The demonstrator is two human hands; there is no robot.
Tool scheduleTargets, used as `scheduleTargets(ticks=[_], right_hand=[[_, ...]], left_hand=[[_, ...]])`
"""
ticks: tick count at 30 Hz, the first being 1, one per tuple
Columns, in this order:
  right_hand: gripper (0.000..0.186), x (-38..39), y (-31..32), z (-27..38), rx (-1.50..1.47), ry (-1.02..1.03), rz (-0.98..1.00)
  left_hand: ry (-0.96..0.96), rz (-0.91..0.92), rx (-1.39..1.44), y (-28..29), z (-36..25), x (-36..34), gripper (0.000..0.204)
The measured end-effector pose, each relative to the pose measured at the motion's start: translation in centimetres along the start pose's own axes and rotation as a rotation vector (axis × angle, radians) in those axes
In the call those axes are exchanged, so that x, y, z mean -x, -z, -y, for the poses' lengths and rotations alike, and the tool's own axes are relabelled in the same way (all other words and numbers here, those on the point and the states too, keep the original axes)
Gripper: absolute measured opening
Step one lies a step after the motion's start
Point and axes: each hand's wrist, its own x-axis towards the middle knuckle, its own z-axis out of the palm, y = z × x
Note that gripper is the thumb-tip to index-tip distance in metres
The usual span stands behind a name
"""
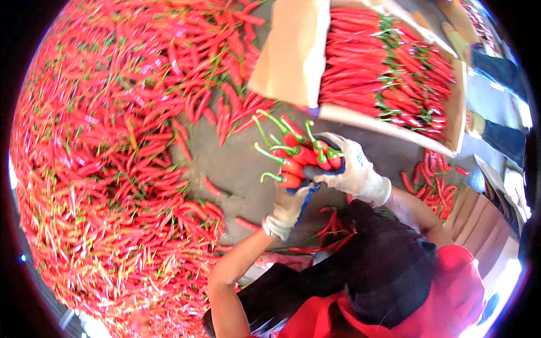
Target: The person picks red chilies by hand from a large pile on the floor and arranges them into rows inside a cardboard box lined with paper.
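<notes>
Pepper bunch: at least 6 glossy red chilli peppers with curved green stems [305,155], held between the 2 hands above the grey floor [245,177]; the stems fan out away from the person, the tips hidden in the gloves.
Left hand: the left hand in a whitish glove with a blue palm [287,209] supports the near side of the bunch, its fingers curled in around the peppers; their tips are hidden.
Right hand: the right hand in a whitish glove with a dark palm [350,168] closes on the bunch from the right, fingers bent round the peppers.
Open carton: a tan cardboard box [290,53], just beyond the right hand, holds long red peppers laid side by side [358,62].
Loose heap: a broad spread of red peppers [107,169] covers the left side.
Good handling: stem ends probably need levelling, as they sit unevenly; a light, even grip should spare the skins, and 1 hand should stay cupped beneath while the other straightens strays.
</notes>
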Motion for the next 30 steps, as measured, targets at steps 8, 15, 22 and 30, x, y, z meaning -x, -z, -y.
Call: scheduleTargets(ticks=[8, 15, 22, 30], right_hand=[[0.076, 6.6, 15.7, -3.5, 0.401, -0.182, -0.059], [0.072, 1.7, 29.4, -7.6, 0.651, -0.515, 0.366], [0.067, -2.5, 33.8, -6.0, 0.858, -0.486, 0.415], [0.049, 1.3, 36.8, -11.4, 0.552, -0.145, -0.327]], left_hand=[[0.457, 0.194, 0.439, -17.3, -7.8, -1.4, 0.005], [0.77, 0.618, 0.884, -33.1, -5.3, -6.1, 0.039], [0.946, 0.503, 0.915, -40.3, -7.0, -8.5, 0.053], [0.955, 0.519, 1.163, -36.7, -8.9, -8.3, 0.021]])
